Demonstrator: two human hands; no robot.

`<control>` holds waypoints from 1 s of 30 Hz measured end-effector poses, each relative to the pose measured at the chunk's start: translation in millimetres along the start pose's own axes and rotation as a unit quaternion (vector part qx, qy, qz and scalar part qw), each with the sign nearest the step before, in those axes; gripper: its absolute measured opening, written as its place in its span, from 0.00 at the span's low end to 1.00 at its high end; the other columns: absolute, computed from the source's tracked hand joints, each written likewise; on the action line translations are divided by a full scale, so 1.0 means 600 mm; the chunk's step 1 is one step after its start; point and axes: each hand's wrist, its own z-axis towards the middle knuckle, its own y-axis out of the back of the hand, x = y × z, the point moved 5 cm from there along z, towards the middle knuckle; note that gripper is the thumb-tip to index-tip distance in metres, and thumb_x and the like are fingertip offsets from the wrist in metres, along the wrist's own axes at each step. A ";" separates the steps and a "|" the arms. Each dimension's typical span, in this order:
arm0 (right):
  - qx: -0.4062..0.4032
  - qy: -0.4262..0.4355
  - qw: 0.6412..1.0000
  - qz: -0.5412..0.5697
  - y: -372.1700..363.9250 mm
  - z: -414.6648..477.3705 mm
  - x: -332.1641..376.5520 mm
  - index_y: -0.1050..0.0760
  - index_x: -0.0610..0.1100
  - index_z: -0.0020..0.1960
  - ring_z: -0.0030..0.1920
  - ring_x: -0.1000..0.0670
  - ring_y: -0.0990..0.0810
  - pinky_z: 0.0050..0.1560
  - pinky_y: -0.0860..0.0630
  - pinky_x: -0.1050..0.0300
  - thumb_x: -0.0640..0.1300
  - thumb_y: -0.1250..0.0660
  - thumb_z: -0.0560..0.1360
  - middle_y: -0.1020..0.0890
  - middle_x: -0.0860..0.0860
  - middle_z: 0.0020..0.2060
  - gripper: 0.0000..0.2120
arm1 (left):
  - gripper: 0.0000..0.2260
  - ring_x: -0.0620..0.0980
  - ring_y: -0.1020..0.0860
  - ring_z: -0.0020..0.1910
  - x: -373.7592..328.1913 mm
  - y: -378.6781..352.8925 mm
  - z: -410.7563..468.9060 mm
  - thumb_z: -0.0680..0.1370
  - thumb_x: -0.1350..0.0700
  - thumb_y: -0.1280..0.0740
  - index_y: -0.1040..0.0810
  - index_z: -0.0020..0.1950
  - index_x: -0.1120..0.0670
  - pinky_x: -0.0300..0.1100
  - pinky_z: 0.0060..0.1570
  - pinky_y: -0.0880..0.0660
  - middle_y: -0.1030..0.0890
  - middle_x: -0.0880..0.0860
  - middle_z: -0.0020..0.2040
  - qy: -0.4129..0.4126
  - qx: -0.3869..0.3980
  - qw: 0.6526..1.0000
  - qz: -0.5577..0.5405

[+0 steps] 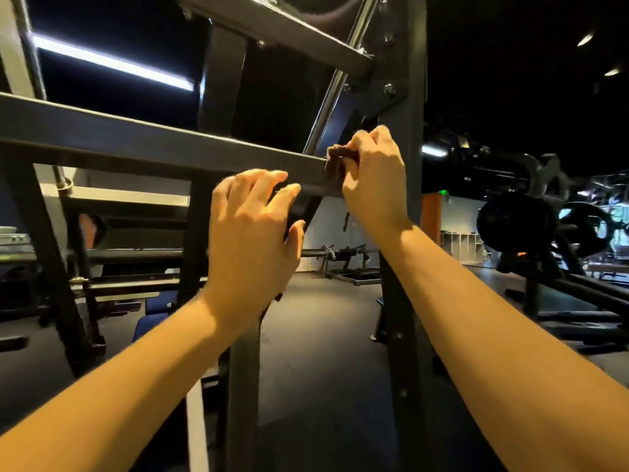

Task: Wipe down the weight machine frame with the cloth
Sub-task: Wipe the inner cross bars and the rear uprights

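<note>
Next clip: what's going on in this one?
A person's right hand grips a small dark cloth, bunched against the right end of the weight machine's crossbar, beside the upright post. The left hand holds nothing. Its fingers are loosely spread in front of the crossbar, and whether they touch it is unclear.

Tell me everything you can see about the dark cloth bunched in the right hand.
The small dark brownish cloth is bunched into a crumpled wad, mostly hidden by the right hand, whose curled fingers grip it. It is pressed against the end of the dark metal horizontal crossbar, close to where that bar meets the dark upright post. Its full size and shape cannot be told.
</note>
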 end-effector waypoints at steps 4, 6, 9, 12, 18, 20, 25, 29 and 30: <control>0.041 -0.011 0.999 -0.002 0.014 -0.009 -0.126 0.21 0.37 0.55 0.53 0.45 0.22 0.53 0.24 0.57 0.38 0.30 0.79 0.22 0.41 0.54 0.06 | 0.20 0.63 0.24 0.67 -0.054 -0.067 0.028 0.76 0.50 0.31 0.18 0.64 0.59 0.59 0.71 0.37 0.18 0.59 0.64 -0.026 0.004 0.999 0.025; 0.055 -0.025 0.998 0.000 0.019 -0.006 -0.183 0.22 0.38 0.57 0.55 0.46 0.22 0.55 0.23 0.58 0.39 0.31 0.80 0.22 0.42 0.55 0.07 | 0.20 0.63 0.23 0.67 -0.086 -0.106 0.045 0.75 0.51 0.29 0.18 0.64 0.59 0.61 0.71 0.37 0.18 0.60 0.64 -0.037 0.017 0.998 0.042; 0.076 -0.059 0.995 0.006 0.019 -0.006 -0.262 0.23 0.40 0.59 0.58 0.46 0.23 0.56 0.29 0.62 0.40 0.32 0.81 0.24 0.45 0.59 0.08 | 0.22 0.63 0.25 0.69 -0.125 -0.158 0.074 0.74 0.53 0.24 0.19 0.66 0.59 0.64 0.73 0.38 0.20 0.61 0.66 -0.041 0.044 0.994 0.089; 0.080 -0.071 0.993 0.058 0.019 -0.054 -0.302 0.24 0.42 0.56 0.56 0.45 0.23 0.55 0.30 0.60 0.39 0.32 0.80 0.24 0.45 0.58 0.05 | 0.22 0.62 0.25 0.69 -0.162 -0.192 0.077 0.74 0.52 0.25 0.19 0.66 0.59 0.61 0.72 0.37 0.19 0.60 0.66 -0.022 0.039 0.994 0.097; 0.114 -0.073 0.978 0.159 0.028 -0.215 -0.331 0.23 0.40 0.52 0.47 0.50 0.22 0.50 0.24 0.59 0.38 0.30 0.79 0.23 0.48 0.50 0.03 | 0.14 0.57 0.20 0.51 -0.228 -0.245 -0.012 0.76 0.57 0.25 0.17 0.60 0.60 0.46 0.49 0.25 0.16 0.58 0.51 0.053 0.070 0.996 0.004; 0.119 -0.075 0.970 0.200 0.030 -0.215 -0.346 0.23 0.39 0.50 0.43 0.52 0.21 0.47 0.24 0.65 0.37 0.28 0.78 0.25 0.51 0.47 0.04 | 0.14 0.55 0.20 0.51 -0.227 -0.256 -0.031 0.78 0.58 0.26 0.18 0.63 0.59 0.42 0.50 0.26 0.16 0.57 0.52 0.110 0.115 0.987 -0.030; 0.091 -0.066 0.960 0.257 0.010 -0.156 -0.343 0.21 0.39 0.53 0.48 0.50 0.18 0.51 0.24 0.68 0.38 0.29 0.78 0.19 0.45 0.51 0.05 | 0.13 0.41 0.22 0.48 -0.247 -0.279 -0.065 0.81 0.56 0.31 0.21 0.66 0.55 0.32 0.52 0.25 0.18 0.48 0.53 0.217 0.161 0.954 -0.128; 0.118 -0.056 0.957 0.258 0.035 -0.296 -0.353 0.20 0.39 0.51 0.45 0.53 0.20 0.49 0.21 0.65 0.38 0.30 0.79 0.20 0.45 0.49 0.03 | 0.13 0.41 0.19 0.49 -0.242 -0.301 -0.115 0.80 0.60 0.30 0.20 0.64 0.53 0.27 0.46 0.25 0.16 0.48 0.56 0.285 0.205 0.921 -0.171; 0.136 -0.051 0.954 0.261 0.048 -0.343 -0.357 0.20 0.38 0.50 0.44 0.52 0.20 0.47 0.22 0.65 0.39 0.31 0.79 0.21 0.46 0.48 0.03 | 0.13 0.43 0.19 0.51 -0.242 -0.306 -0.131 0.80 0.60 0.30 0.19 0.64 0.52 0.28 0.48 0.23 0.17 0.48 0.56 0.292 0.215 0.916 -0.171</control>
